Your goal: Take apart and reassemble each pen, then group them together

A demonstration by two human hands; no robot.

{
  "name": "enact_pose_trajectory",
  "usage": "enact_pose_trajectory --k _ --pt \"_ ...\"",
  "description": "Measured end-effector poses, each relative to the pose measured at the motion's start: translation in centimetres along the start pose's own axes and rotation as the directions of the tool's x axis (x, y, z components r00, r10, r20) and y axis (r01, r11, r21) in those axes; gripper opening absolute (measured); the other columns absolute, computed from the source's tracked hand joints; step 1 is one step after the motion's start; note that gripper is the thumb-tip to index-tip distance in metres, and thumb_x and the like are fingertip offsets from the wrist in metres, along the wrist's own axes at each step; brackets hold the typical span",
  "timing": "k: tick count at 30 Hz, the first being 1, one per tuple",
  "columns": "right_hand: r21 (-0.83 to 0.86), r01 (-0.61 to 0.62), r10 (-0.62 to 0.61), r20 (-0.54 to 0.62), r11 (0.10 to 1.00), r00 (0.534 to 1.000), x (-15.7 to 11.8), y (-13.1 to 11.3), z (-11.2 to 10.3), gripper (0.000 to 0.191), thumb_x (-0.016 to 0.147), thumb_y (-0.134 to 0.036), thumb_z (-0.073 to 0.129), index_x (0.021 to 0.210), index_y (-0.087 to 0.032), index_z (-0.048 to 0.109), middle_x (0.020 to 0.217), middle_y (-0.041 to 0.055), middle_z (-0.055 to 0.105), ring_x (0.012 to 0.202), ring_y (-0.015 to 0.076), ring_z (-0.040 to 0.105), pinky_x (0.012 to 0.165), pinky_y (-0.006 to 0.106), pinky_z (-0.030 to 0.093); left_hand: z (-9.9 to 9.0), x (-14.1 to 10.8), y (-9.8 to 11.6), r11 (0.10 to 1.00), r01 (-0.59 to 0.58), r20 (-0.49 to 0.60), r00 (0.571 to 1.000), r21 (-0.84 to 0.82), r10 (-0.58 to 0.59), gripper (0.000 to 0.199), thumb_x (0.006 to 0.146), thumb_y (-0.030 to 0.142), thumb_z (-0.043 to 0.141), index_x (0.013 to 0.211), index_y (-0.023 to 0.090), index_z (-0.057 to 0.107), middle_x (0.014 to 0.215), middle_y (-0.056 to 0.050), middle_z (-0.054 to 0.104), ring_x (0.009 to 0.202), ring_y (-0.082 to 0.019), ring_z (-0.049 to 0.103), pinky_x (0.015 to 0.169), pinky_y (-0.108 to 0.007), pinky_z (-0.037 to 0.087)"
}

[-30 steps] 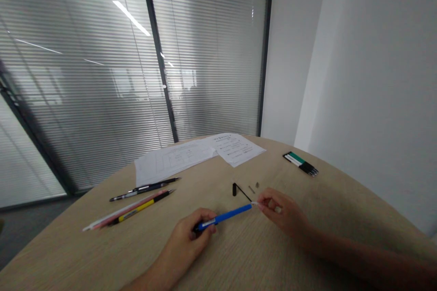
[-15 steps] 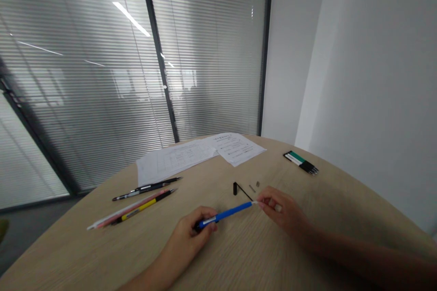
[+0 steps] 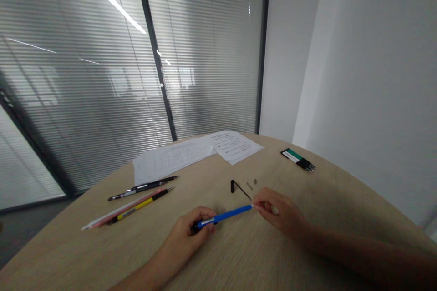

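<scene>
My left hand (image 3: 198,226) is closed around the dark end of a blue pen barrel (image 3: 234,213). The barrel points right and slightly up, above the table. At its far end my right hand (image 3: 273,207) pinches a small pale piece (image 3: 253,207), mostly hidden by the fingertips. Just beyond the fingers lie a black grip sleeve (image 3: 232,186), a thin dark refill (image 3: 243,189), a small spring (image 3: 250,186) and a tiny brownish piece (image 3: 255,181) whose kind I cannot make out.
On the wooden table (image 3: 218,254), a yellow-and-black pen (image 3: 139,208), a pink pen (image 3: 133,206) and dark pens (image 3: 139,188) lie at left. Papers (image 3: 177,157) are at the back; several green and white pens (image 3: 297,159) lie at right. Glass panels with blinds (image 3: 205,54) stand behind.
My right fingertips have come closer to the barrel's end, and less of the pale piece shows between them. The whole view has shifted slightly. My left hand keeps its hold.
</scene>
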State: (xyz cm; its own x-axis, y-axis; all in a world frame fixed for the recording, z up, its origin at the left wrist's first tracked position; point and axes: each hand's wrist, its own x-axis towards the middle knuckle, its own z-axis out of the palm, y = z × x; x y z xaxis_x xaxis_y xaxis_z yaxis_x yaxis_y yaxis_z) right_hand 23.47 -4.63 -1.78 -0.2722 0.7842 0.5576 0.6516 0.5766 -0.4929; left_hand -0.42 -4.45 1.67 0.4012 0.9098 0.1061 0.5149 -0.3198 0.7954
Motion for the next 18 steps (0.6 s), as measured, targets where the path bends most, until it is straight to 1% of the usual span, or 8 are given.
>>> enact_pose_trajectory --k 3,5,9,12,15,18 --pt "-0.015 -0.031 0.031 0.003 0.999 1.0 -0.31 0.08 0.16 0.013 0.077 -0.021 0.045 0.079 -0.021 0.058 0.068 0.0011 0.059 0.054 0.0097 0.05 0.053 0.02 0.042 0.12 0.01 -0.17 1.0 -0.014 0.027 1.0 0.025 0.013 0.017 0.069 0.025 0.049 0.08 0.018 0.061 0.072 -0.001 0.062 0.067 -0.015 0.054 0.06 -0.022 0.04" --pt "-0.023 -0.023 0.023 0.004 0.999 1.0 -0.49 0.16 0.26 0.015 0.077 -0.022 0.045 0.08 -0.021 0.06 0.07 0.0015 0.062 0.054 0.01 0.052 0.054 0.021 0.043 0.19 -0.03 -0.32 0.998 -0.028 0.039 0.999 0.048 0.026 0.019 0.069 0.024 0.049 0.082 0.018 0.061 0.074 -0.001 0.064 0.067 -0.015 0.054 0.06 -0.022 0.041" --pt "-0.048 0.043 -0.044 -0.024 0.998 0.999 -0.7 0.19 0.36 0.018 0.079 -0.023 0.044 0.083 -0.022 0.061 0.074 0.0028 0.066 0.058 0.0113 0.058 0.059 0.022 0.046 0.19 -0.21 -0.38 0.993 -0.055 0.058 0.997 0.101 0.049 0.022 0.07 0.023 0.049 0.086 0.019 0.063 0.081 -0.002 0.067 0.071 -0.016 0.057 0.064 -0.022 0.042" --pt "-0.043 0.114 -0.116 -0.044 0.993 0.992 -0.8 0.17 0.35 0.019 0.08 -0.022 0.043 0.085 -0.022 0.062 0.078 0.0034 0.068 0.065 0.0125 0.061 0.063 0.023 0.047 0.16 -0.41 -0.11 0.987 -0.091 0.088 0.993 0.131 0.08 0.024 0.07 0.023 0.05 0.089 0.021 0.065 0.086 -0.002 0.068 0.077 -0.017 0.059 0.07 -0.023 0.042" --pt "-0.021 0.151 -0.151 -0.019 0.988 0.988 -0.88 0.17 0.31 0.02 0.08 -0.022 0.043 0.087 -0.024 0.062 0.082 0.0024 0.068 0.074 0.0134 0.062 0.067 0.024 0.047 0.13 -0.58 0.28 0.982 -0.115 0.098 0.99 0.152 0.101 0.024 0.071 0.024 0.049 0.087 0.023 0.066 0.083 -0.001 0.068 0.076 -0.017 0.059 0.071 -0.023 0.042" --pt "-0.002 0.112 -0.112 0.002 0.994 0.994 -0.92 0.13 0.24 0.02 0.079 -0.023 0.043 0.087 -0.024 0.061 0.084 0.0021 0.068 0.074 0.0133 0.062 0.067 0.024 0.047 0.05 -0.7 0.44 0.982 -0.106 0.083 0.992 0.159 0.094 0.022 0.073 0.026 0.046 0.084 0.021 0.064 0.078 -0.002 0.067 0.071 -0.017 0.058 0.066 -0.023 0.042"
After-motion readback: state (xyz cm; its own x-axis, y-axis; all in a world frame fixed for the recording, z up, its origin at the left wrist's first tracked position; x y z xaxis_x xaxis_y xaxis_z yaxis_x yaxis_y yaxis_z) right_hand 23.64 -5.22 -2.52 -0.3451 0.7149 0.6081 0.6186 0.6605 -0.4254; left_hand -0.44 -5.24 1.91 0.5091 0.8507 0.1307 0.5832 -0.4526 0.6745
